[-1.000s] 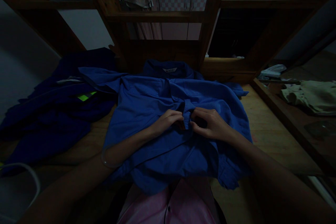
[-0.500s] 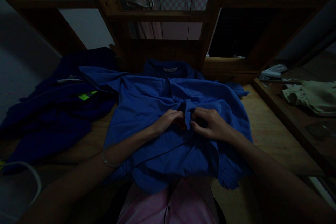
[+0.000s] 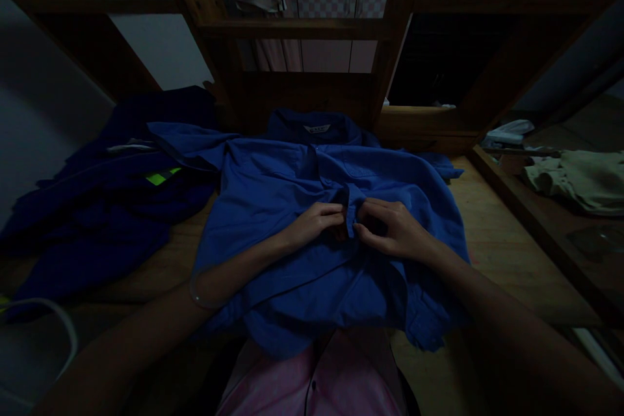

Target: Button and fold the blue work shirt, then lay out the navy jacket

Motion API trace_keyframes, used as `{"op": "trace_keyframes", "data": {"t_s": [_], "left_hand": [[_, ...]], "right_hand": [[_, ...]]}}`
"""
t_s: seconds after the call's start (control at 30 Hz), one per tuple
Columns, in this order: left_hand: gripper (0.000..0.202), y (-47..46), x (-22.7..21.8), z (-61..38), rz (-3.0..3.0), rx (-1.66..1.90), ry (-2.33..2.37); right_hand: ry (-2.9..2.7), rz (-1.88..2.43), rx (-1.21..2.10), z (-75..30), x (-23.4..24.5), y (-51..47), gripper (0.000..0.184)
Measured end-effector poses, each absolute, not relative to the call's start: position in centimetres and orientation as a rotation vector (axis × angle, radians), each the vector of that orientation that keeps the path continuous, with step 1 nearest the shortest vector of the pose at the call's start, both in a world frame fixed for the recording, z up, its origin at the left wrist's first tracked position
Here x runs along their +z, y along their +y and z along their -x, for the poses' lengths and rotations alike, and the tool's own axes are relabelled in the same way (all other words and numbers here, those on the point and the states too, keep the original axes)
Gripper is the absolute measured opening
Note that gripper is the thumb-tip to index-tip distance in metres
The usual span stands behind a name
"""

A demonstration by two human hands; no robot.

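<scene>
A blue collared shirt (image 3: 273, 175) lies spread before me, its collar with a white label at the far side. Both hands meet at its front placket, which stands up in a fold between them. My left hand (image 3: 322, 221) is closed at the left side of the fold, its fingertips partly hidden by the cloth. From the right, my right hand (image 3: 392, 227) pinches the placket edge between thumb and fingers. Whether a button sits between the fingers is too dark to tell.
Dark blue clothing (image 3: 112, 201) with a yellow-green strip is heaped at the left. A wooden ledge (image 3: 526, 234) borders the wooden table on the right, with folded pale cloth (image 3: 580, 179) beyond it. A wooden frame (image 3: 302, 29) rises behind the shirt.
The fingers of my left hand have shifted slightly and lie straighter against the placket. The fold of cloth has moved a little to the right; my right hand stays nearly in place.
</scene>
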State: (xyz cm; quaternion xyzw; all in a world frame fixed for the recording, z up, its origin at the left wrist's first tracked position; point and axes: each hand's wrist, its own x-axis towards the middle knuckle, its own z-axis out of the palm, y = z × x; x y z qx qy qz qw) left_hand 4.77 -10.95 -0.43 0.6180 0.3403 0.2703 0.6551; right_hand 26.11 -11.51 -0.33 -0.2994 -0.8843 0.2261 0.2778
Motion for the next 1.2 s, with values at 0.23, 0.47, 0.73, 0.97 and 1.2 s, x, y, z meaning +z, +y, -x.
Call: {"op": "trace_keyframes", "data": {"t_s": [0.23, 0.47, 0.73, 0.97, 1.2], "left_hand": [[0.031, -11.5, -0.2, -4.8, -1.644, 0.776, 0.837], [0.038, -11.9, 0.2, -5.0, -1.672, 0.846, 0.863], [0.026, -11.9, -0.2, -5.0, -1.744, 0.929, 0.988], [0.026, -11.9, -0.3, -4.9, -1.785, 0.989, 1.075], [0.027, -11.3, -0.8, -4.5, -1.75, 0.998, 1.013]], "right_hand": [[-2.382, 0.807, 0.589, -26.2, -0.2, -11.5, 0.012], [-2.378, 0.802, 0.584, -26.1, -0.2, -11.6, 0.015], [-2.378, 0.8, 0.61, -26.1, -0.3, -11.4, 0.014], [-2.366, 0.822, 0.617, -26.1, -0.2, -11.4, 0.012], [-2.362, 0.818, 0.616, -26.1, -0.3, -11.3, 0.014]]}}
